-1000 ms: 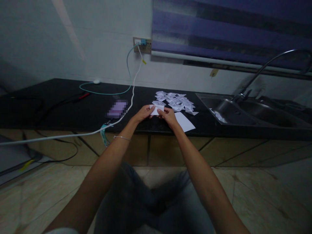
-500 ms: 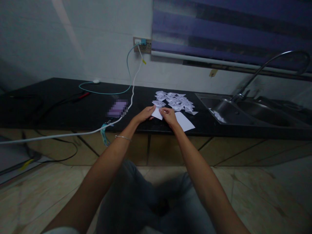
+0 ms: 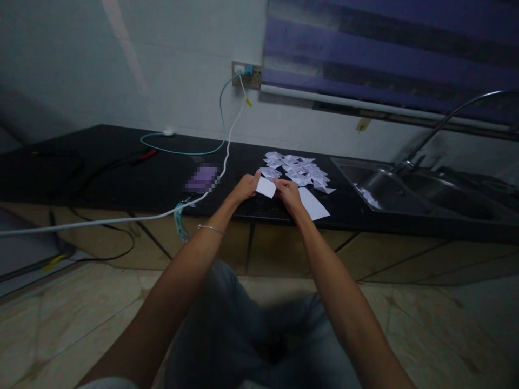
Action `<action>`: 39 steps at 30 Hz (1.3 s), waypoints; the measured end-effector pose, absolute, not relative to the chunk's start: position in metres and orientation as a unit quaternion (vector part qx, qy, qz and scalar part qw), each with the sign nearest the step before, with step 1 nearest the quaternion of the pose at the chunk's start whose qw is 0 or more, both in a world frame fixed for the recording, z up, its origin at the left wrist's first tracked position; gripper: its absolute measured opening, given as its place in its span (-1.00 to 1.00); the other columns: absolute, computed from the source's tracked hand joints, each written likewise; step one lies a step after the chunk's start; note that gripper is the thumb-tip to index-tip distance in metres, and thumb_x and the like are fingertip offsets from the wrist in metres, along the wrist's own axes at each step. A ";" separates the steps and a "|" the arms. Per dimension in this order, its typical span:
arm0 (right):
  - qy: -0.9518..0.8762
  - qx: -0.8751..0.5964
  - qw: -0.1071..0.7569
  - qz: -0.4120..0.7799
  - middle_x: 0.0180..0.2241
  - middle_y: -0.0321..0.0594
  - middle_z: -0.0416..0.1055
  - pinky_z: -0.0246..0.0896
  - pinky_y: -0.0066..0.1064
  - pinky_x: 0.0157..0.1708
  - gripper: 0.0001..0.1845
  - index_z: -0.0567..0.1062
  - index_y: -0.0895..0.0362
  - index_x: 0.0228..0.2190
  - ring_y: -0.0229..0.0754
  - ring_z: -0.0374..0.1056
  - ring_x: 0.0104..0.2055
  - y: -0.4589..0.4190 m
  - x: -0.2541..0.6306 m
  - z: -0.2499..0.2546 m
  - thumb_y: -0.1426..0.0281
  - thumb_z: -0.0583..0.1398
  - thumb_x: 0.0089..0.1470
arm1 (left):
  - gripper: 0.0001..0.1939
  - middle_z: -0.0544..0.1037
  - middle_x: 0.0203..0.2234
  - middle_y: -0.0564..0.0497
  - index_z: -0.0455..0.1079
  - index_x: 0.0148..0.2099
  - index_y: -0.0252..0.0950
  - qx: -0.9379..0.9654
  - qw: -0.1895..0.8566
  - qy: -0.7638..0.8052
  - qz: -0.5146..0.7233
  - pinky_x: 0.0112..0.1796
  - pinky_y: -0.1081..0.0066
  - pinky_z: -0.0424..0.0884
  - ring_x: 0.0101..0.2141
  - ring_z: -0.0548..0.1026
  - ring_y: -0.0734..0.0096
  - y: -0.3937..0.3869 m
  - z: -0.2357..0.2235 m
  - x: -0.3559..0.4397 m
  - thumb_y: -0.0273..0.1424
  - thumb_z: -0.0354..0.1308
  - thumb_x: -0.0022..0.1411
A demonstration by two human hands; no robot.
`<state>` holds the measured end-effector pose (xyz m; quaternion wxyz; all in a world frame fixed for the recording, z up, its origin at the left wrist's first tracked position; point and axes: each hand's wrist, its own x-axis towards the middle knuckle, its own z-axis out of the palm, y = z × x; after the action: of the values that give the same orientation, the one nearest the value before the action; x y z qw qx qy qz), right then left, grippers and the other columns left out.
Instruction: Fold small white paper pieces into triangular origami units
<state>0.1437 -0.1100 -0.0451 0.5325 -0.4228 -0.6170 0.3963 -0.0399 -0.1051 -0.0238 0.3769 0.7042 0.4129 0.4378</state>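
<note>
A small white piece of paper (image 3: 265, 187) is held between my two hands above the front of the black counter. My left hand (image 3: 246, 187) pinches its left edge, and my right hand (image 3: 287, 193) grips its right side with the fingers closed. Just behind my hands lie several folded paper pieces (image 3: 300, 168), spread in a loose group. Partly behind my right hand, a flat stack or sheet of white paper (image 3: 314, 204) rests near the counter's front edge.
A phone (image 3: 203, 178), blurred out, lies to the left, with a strap (image 3: 180, 221) over the edge. A white cable (image 3: 133, 219) crosses the counter from the wall socket (image 3: 255, 77). At right is a steel sink (image 3: 373, 189) with a curved faucet (image 3: 440, 124).
The paper between my hands now shows a flatter, rectangular face, and my hands sit slightly farther apart. The whole view has shifted a little.
</note>
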 end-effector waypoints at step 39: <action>-0.724 -0.458 0.489 0.164 -0.17 -0.13 0.42 0.25 -0.06 0.08 -0.54 0.56 0.11 -0.15 0.03 0.35 -0.02 -0.117 0.134 -0.044 0.09 0.35 -0.03 | -0.64 0.47 0.08 -0.29 0.50 -0.07 -0.31 0.665 -0.064 0.636 0.385 0.13 -0.14 0.11 0.13 0.31 -0.09 -0.114 -0.018 -0.043 -0.26 -0.08 0.41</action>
<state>0.1338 -0.1174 -0.0444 0.4893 -0.4576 -0.7240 0.1641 -0.0432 -0.1136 -0.0178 -0.0640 0.6652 0.6364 0.3854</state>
